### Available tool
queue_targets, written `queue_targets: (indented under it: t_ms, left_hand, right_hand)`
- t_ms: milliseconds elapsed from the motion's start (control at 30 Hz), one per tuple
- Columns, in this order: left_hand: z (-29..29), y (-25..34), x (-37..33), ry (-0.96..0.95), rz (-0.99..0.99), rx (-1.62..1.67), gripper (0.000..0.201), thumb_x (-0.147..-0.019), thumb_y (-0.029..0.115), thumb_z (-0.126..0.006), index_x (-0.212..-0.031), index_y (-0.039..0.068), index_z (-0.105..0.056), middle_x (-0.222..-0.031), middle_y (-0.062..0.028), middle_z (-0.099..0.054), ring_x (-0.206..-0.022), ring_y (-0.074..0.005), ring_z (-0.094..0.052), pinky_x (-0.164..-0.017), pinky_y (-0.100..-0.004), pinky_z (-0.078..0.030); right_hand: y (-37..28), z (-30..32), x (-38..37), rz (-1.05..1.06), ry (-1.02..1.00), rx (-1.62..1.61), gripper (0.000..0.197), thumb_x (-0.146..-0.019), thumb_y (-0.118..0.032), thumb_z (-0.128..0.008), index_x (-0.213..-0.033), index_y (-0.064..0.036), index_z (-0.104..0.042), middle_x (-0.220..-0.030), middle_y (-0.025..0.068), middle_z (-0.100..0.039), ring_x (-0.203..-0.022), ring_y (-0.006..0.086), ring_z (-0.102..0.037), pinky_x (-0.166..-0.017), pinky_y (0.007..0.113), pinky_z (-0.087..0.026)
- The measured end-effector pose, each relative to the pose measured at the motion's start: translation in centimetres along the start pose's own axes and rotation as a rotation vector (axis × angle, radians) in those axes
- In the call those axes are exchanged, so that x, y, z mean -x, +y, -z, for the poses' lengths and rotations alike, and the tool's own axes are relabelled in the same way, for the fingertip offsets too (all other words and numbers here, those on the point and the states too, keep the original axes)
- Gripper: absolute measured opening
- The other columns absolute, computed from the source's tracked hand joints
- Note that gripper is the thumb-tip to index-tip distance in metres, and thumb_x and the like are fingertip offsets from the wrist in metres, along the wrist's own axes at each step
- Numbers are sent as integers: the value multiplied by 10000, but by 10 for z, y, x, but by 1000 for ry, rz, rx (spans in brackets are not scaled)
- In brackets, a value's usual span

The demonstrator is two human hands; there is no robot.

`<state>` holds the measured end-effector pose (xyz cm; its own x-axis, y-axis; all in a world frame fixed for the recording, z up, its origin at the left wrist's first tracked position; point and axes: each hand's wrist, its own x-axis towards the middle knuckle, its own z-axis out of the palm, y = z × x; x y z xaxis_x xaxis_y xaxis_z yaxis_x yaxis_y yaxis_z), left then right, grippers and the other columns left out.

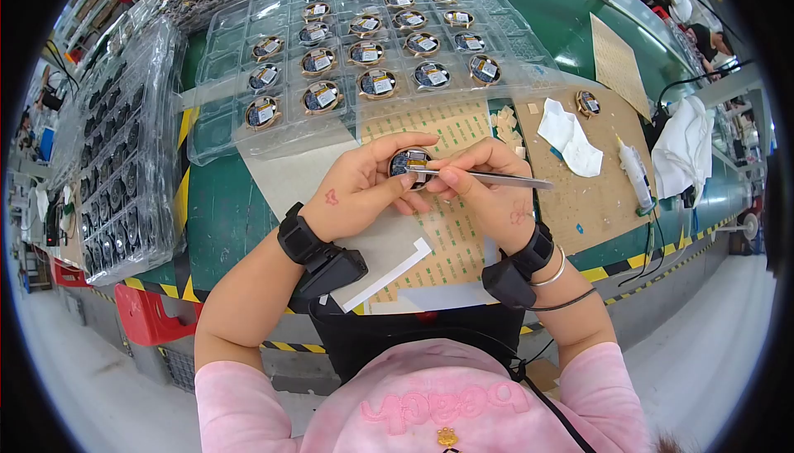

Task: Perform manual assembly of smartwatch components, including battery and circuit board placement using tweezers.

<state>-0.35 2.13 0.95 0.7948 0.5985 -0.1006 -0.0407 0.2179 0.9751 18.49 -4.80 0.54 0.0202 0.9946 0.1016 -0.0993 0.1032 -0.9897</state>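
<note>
Between the fingers of my left hand (361, 182) is a round watch case (404, 160) with its dark electronic insides facing up. My right hand (488, 184) pinches a pair of metal tweezers (513, 179), whose tips reach into the case near a small silvery part. Fingers of my right hand also come close to the case's right edge; whether they touch it I cannot tell. Below both hands lies a sheet of yellowish adhesive backing (442, 255) with green print, beside a grey-white sheet (289, 164).
Beyond my hands, a clear plastic tray (223, 93) holds several similar watch cases. Stacked trays (124, 172) of dark parts stand left. At right, a cardboard sheet (571, 213) bears a white cloth (569, 137), another watch case (588, 104) and a white glue gun-like tool (635, 174).
</note>
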Motion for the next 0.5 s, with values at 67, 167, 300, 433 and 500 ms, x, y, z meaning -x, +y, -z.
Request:
queue_targets:
  t_ms: [67, 167, 300, 433, 500]
  left_hand:
    - [1, -1, -1, 16, -8, -4, 448, -921, 6, -472, -1357, 47, -379, -1069, -100, -601, -848, -177, -662, -696, -251, -540]
    - [1, -1, -2, 45, -24, -13, 444, -914, -15, -457, -1348, 64, -402, -1052, -88, -599, -822, -154, -658, -681, -241, -535]
    - [2, 1, -2, 77, -21, -17, 450, -911, -20, -457, -1349, 67, -402, -1055, -93, -600, -825, -158, -661, -680, -240, -535]
    - [1, 2, -2, 91, -5, -10, 452, -908, -21, -459, -1348, 68, -403, -1053, -94, -600, -832, -160, -663, -676, -239, -534]
    - [0, 2, -2, 84, -4, -14, 451, -907, -23, -457, -1346, 69, -405, -1048, -92, -600, -835, -161, -665, -674, -238, -532]
  right_hand:
    - [-2, 1, 0, -25, -3, -17, 89, -868, -32, -612, -879, -4, -527, -960, 179, -650, -807, 170, -668, -677, 249, -552]
    - [-3, 1, 2, -49, -81, -105, 92, -868, -29, -611, -872, -13, -521, -954, 173, -653, -816, 168, -666, -685, 251, -549]
    - [-1, 6, -2, -8, 15, -108, 96, -865, -22, -612, -887, -8, -520, -971, 168, -648, -833, 166, -661, -710, 260, -542]
    - [1, 0, 0, 106, 22, 58, 108, -859, -13, -617, -909, -2, -522, -997, 163, -641, -842, 164, -655, -734, 264, -534]
    - [3, -2, -1, 115, 17, 69, 109, -859, -11, -618, -912, -1, -523, -1003, 164, -639, -839, 164, -654, -735, 263, -533]
